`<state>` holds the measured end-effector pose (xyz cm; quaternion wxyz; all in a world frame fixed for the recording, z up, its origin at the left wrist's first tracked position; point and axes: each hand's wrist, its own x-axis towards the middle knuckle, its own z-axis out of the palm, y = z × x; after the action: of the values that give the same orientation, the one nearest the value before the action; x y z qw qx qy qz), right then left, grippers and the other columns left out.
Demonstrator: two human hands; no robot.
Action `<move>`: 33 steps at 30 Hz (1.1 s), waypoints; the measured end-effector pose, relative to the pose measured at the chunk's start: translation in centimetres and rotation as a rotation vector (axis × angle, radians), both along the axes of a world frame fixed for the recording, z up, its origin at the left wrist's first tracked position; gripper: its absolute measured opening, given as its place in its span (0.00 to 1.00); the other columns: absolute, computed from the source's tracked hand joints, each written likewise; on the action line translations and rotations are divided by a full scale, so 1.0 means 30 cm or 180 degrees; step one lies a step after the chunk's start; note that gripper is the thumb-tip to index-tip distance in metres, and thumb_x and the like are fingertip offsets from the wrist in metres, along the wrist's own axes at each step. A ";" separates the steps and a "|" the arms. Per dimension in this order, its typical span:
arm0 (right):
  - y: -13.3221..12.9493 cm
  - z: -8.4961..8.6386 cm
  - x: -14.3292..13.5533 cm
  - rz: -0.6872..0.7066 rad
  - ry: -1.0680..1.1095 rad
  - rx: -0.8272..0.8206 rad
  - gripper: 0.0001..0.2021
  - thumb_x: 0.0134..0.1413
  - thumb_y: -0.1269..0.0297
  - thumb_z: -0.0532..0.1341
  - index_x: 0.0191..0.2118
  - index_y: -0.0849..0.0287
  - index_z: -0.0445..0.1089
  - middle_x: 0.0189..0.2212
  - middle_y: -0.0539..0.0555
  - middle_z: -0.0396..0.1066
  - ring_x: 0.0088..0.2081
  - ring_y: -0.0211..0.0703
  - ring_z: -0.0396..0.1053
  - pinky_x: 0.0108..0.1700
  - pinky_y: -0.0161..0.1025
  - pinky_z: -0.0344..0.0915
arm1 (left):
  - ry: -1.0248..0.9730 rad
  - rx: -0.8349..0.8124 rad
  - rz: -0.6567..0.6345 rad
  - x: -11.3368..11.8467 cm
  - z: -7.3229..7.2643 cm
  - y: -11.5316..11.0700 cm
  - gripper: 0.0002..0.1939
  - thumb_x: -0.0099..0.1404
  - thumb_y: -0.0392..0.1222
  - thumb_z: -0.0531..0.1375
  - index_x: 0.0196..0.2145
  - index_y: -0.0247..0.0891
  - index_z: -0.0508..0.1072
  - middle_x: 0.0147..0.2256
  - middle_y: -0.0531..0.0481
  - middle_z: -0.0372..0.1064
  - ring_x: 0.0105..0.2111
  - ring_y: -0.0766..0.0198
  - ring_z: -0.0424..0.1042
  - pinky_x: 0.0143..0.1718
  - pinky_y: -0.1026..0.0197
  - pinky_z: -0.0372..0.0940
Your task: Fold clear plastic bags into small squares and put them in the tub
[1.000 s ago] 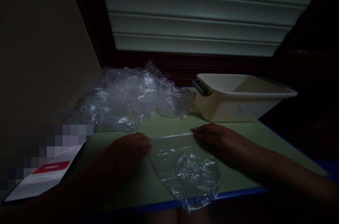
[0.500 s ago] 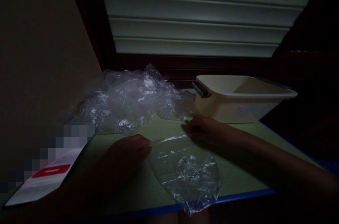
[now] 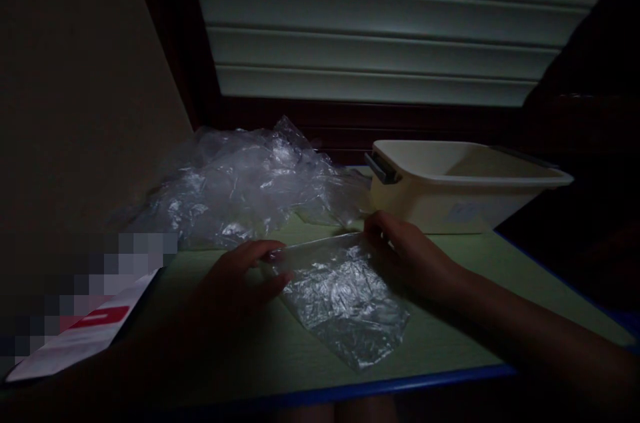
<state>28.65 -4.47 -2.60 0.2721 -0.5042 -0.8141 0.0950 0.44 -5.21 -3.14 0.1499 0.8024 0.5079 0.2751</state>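
Note:
A clear, crinkled plastic bag (image 3: 345, 296) is spread between my two hands above the green tabletop, its lower end pointing toward me. My left hand (image 3: 245, 280) is at the bag's upper left corner, the forefinger along the top edge and the thumb lying over the film; its other fingers are lost in the dark. With bent fingers my right hand (image 3: 403, 246) pinches the upper right corner. The top edge runs nearly straight from hand to hand.
A heap of clear plastic bags (image 3: 240, 183) lies at the back left. Behind my right hand stands a cream plastic tub (image 3: 425, 203) with a dark handle. White paper with a red mark (image 3: 100, 336) lies at the left. The table (image 3: 450, 343) has a blue edge.
The bag's top edge has come up and its lower end has drawn back from the table's front edge. My right hand has moved slightly right; my left thumb now lies over the film.

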 end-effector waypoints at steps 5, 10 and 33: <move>-0.003 0.004 -0.004 0.0076 0.0198 0.0026 0.03 0.57 0.71 0.53 0.33 0.56 0.60 0.28 0.53 0.69 0.28 0.42 0.66 0.30 0.37 0.60 | -0.0185 -0.0202 -0.0031 0.009 0.012 0.004 0.15 0.57 0.53 0.57 0.33 0.40 0.74 0.31 0.49 0.77 0.31 0.56 0.75 0.35 0.58 0.70; -0.011 0.020 -0.005 0.0243 0.0514 -0.0158 0.06 0.60 0.66 0.53 0.32 0.57 0.62 0.27 0.52 0.69 0.28 0.41 0.66 0.30 0.36 0.61 | -0.0278 -0.0106 -0.0029 0.005 0.020 0.008 0.12 0.58 0.49 0.54 0.29 0.40 0.73 0.29 0.50 0.76 0.30 0.59 0.74 0.34 0.60 0.68; 0.032 -0.038 0.011 0.0526 0.0800 -0.0935 0.03 0.54 0.69 0.60 0.31 0.60 0.70 0.26 0.51 0.71 0.27 0.38 0.67 0.29 0.34 0.62 | -0.0199 0.0086 -0.0262 0.000 0.009 0.024 0.10 0.56 0.44 0.53 0.30 0.39 0.72 0.29 0.50 0.73 0.30 0.59 0.72 0.35 0.59 0.67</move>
<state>28.97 -3.52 -3.75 0.2864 -0.4541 -0.7897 0.2969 0.42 -4.49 -2.88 0.1661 0.8156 0.4658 0.3004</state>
